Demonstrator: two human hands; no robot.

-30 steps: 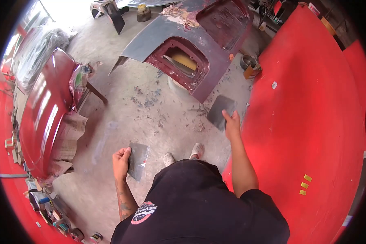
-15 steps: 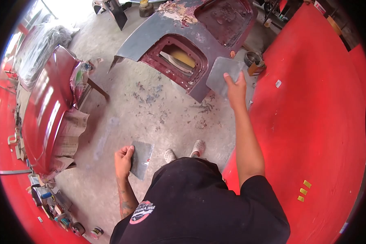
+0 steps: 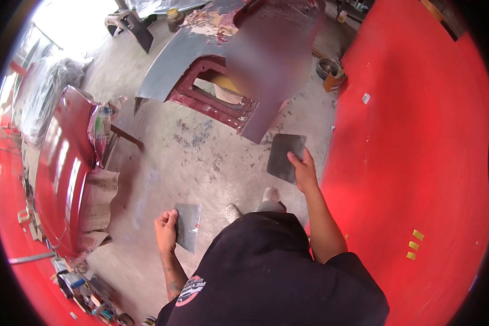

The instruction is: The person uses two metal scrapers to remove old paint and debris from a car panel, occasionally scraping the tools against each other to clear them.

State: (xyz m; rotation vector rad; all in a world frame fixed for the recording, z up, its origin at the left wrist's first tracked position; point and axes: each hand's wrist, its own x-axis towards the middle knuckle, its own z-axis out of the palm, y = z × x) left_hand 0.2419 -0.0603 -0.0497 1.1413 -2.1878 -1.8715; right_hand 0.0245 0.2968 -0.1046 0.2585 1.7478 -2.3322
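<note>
My right hand [image 3: 305, 171] is closed on a flat dark grey sheet [image 3: 282, 155] with rounded corners, thumb on top, in the middle of the head view. The sheet is over the floor, just below the near corner of a grey and maroon car body panel [image 3: 171, 68], apart from it in the view. At lower left, my left hand [image 3: 166, 231] pinches the edge of a thin grey sheet [image 3: 188, 231] with a shiny right edge and a small red mark. The fingers behind both sheets are partly hidden.
A glossy red car panel [image 3: 65, 174] with paper masking stands at left, near a plastic-wrapped item [image 3: 49, 89]. Tools and cans [image 3: 89, 296] line the lower left. A large red surface [image 3: 402, 141] borders the right. Dark flakes [image 3: 195, 133] litter the floor.
My right hand has come down and nearer to me with its sheet, away from the car panel; the sheet now looks darker. My left hand still holds its sheet. The view has shifted slightly.
</note>
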